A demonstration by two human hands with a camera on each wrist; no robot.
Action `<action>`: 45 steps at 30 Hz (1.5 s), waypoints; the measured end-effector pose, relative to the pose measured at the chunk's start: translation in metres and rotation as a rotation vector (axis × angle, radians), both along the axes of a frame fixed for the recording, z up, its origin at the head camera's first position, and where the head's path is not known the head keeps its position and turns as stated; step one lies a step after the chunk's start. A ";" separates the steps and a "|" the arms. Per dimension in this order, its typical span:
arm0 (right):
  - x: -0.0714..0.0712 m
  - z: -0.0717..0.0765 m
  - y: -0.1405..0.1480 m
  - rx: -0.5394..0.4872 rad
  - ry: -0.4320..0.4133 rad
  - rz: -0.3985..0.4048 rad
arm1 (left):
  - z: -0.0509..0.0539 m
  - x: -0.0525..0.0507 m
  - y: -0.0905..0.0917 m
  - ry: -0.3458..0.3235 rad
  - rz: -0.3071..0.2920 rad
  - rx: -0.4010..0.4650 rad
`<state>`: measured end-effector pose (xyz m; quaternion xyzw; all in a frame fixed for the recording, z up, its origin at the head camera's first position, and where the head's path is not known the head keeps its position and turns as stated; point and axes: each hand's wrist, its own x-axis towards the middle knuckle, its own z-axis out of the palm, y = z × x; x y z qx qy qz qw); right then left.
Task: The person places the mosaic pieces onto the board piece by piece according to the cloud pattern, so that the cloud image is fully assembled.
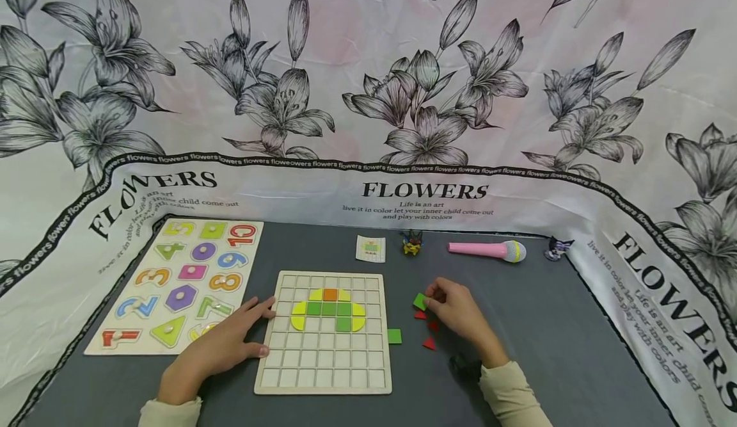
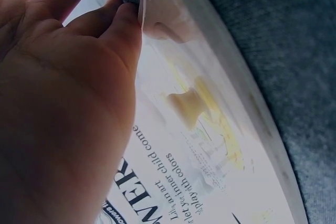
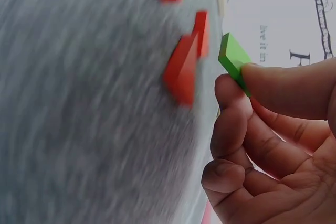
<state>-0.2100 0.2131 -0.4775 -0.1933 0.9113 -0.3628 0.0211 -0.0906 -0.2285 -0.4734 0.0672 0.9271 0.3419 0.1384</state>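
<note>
My right hand [image 1: 457, 308] pinches a green square tile [image 3: 234, 56] between thumb and forefinger, above the table to the right of the grid board. Several red triangular tiles [image 3: 181, 72] lie just below it. Another green tile [image 1: 394, 336] sits against the right edge of the wooden grid board [image 1: 319, 376]. On that board are an orange tile [image 1: 330, 294], green squares [image 1: 343, 324] and yellow rounded pieces [image 1: 298, 315] in an arch-like pattern. My left hand [image 1: 221, 347] touches the board's left edge with spread fingers, its wrist over the number board's corner.
A number puzzle board [image 1: 144, 312] with knobbed shapes lies at the left. Along the back are a small pattern card [image 1: 370, 249], a little figurine [image 1: 411, 243], a pink toy microphone [image 1: 483, 249] and a dark figurine [image 1: 557, 248]. Flowered cloth surrounds the grey tabletop [image 1: 553, 331].
</note>
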 end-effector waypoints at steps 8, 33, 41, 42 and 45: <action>0.001 0.008 -0.019 -0.035 0.000 -0.002 | 0.002 -0.004 0.004 0.034 -0.009 0.023; 0.020 0.010 -0.118 -0.132 0.003 0.379 | 0.001 0.003 -0.001 0.010 0.000 0.040; 0.029 0.009 -0.145 -0.050 0.012 0.453 | 0.000 0.004 -0.001 0.000 0.005 0.045; 0.030 0.009 -0.147 -0.038 0.007 0.453 | 0.000 0.004 -0.001 0.003 0.004 0.043; 0.031 0.008 -0.154 -0.001 0.017 0.455 | 0.000 0.004 -0.001 0.008 0.006 0.043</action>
